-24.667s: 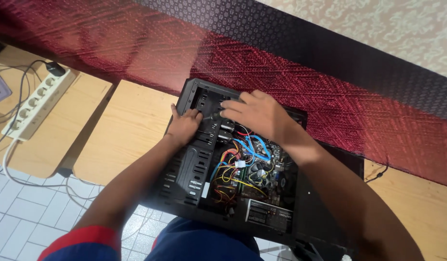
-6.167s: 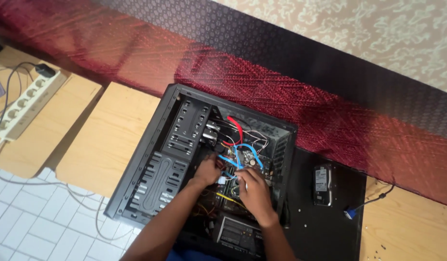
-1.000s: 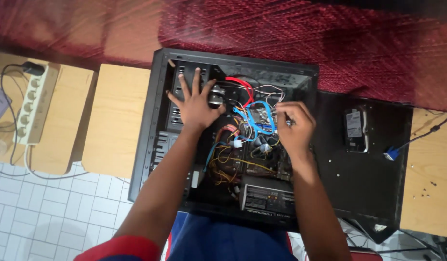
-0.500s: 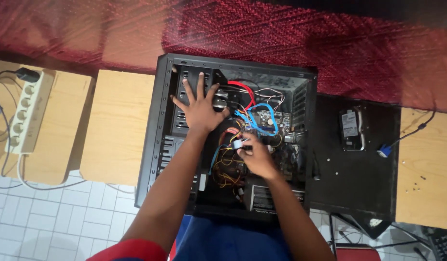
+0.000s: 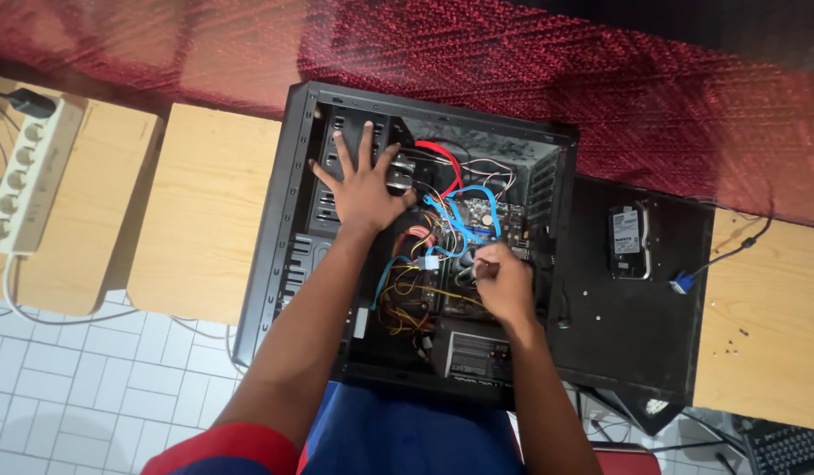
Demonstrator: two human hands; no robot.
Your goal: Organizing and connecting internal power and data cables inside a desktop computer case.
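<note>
Seen from above, pale wooden table (image 5: pixel 204 220) sections stand side by side on a white tiled floor (image 5: pixel 64 396), with a dark red woven cloth (image 5: pixel 556 79) running along their far edge. At the far left, a cream power strip (image 5: pixel 33 171) lies on the wood with a black plug in its top socket and a white cord trailing down to the tiles.

In the middle, an open black metal computer case (image 5: pixel 275 246) lies on its side, its perforated drive bays to the left and a tangle of red, blue, yellow and orange cables (image 5: pixel 442 229) inside. The left hand (image 5: pixel 363 189) rests flat on the drive bays, fingers spread wide, gripping nothing. The right hand (image 5: pixel 503 281) is lower and further right, deep among the cables over the circuit board, fingers curled closed; whether it pinches a cable or connector cannot be told.

To the right, the removed flat black side panel (image 5: pixel 627 334) lies against the case, carrying a bare hard drive (image 5: pixel 629 239) with a silver label. A blue-ended cable plug (image 5: pixel 682 282) sits at the panel's right edge on the next wooden section.
</note>
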